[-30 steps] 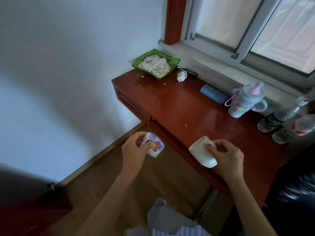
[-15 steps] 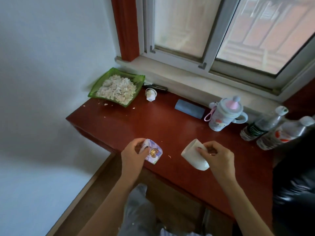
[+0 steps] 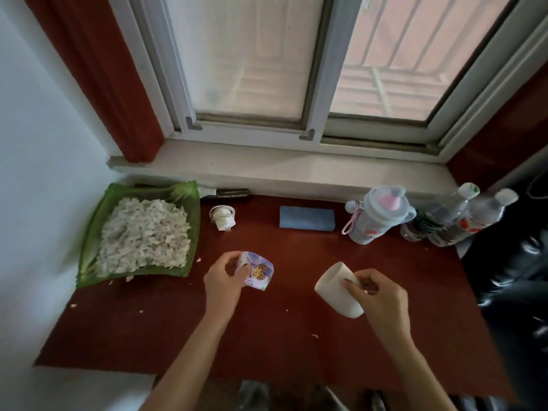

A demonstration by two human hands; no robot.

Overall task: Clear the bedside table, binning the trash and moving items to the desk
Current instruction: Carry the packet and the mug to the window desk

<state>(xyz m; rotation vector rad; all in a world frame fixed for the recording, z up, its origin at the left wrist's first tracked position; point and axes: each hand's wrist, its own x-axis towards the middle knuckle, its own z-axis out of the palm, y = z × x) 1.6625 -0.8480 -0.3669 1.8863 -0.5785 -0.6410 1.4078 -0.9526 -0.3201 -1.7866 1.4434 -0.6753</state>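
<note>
My left hand [image 3: 226,280] grips a small purple cartoon-printed cup [image 3: 258,271] by its rim, tilted, just above the red desk [image 3: 267,336]. My right hand [image 3: 376,295] holds a plain white mug [image 3: 333,287] by its handle side, tipped with its mouth toward the upper left, over the desk's middle right. I cannot tell whether either cup touches the desk top.
A green tray [image 3: 89,256] heaped with white shreds sits at the desk's left. Along the back stand a white plug adapter [image 3: 222,218], a blue case [image 3: 307,218], a child's sippy bottle [image 3: 376,215] and two plastic bottles [image 3: 456,218]. A black chair [image 3: 510,277] is at right.
I have stepped up to the desk; both hands, carrying their cups, have moved from the desk's front edge to over its top. The view now looks straight down on it.
</note>
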